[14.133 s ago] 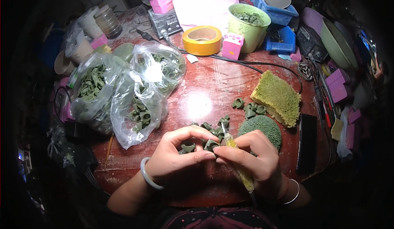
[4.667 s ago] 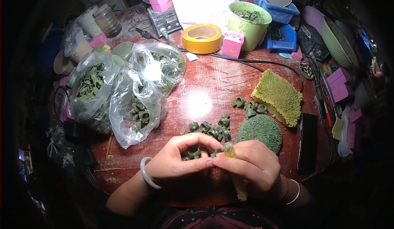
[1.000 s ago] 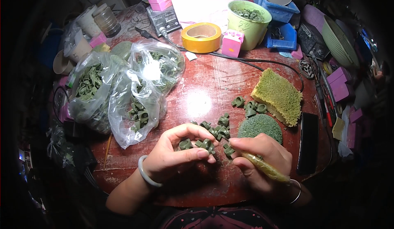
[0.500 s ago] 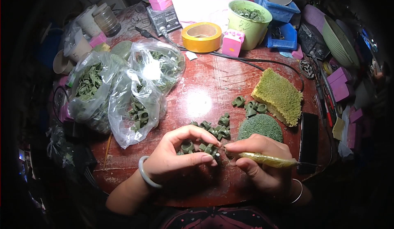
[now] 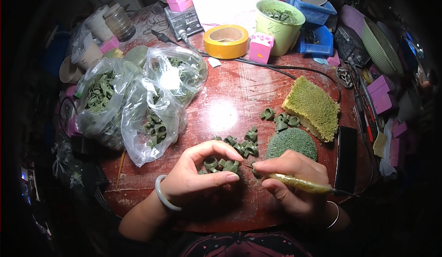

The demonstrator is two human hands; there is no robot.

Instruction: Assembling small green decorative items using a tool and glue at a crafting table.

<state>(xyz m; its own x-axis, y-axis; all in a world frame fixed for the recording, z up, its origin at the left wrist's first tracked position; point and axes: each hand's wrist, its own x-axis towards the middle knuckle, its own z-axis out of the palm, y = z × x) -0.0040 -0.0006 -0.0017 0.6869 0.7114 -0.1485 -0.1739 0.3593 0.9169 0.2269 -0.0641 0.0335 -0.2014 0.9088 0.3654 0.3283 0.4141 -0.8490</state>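
My left hand (image 5: 195,167), with a pale bangle at the wrist, curves around green ring-shaped pieces. One green ring (image 5: 229,166) sits between its thumb and fingers. My right hand (image 5: 294,176) grips a slim tool with a yellow wrapped handle (image 5: 301,183); a thin dark end sticks out to the right. A small dark green bit (image 5: 254,168) shows at the right fingertips, partly hidden. The two hands are close together but apart. More green rings (image 5: 248,145) lie loose just beyond my left hand, others (image 5: 284,121) beside a round green pad (image 5: 292,145).
Clear plastic bags (image 5: 154,105) of green pieces stand on the left. A yellow-green sponge (image 5: 313,109) and a black bar (image 5: 345,158) lie on the right. Behind are yellow tape (image 5: 225,42), a light green bucket (image 5: 280,29), blue bins (image 5: 316,40) and cables (image 5: 304,67).
The tool in my right hand has tilted, its rear end lower, and the fingertips have drawn slightly away from my left hand. The green ring at my left fingers shows a different side.
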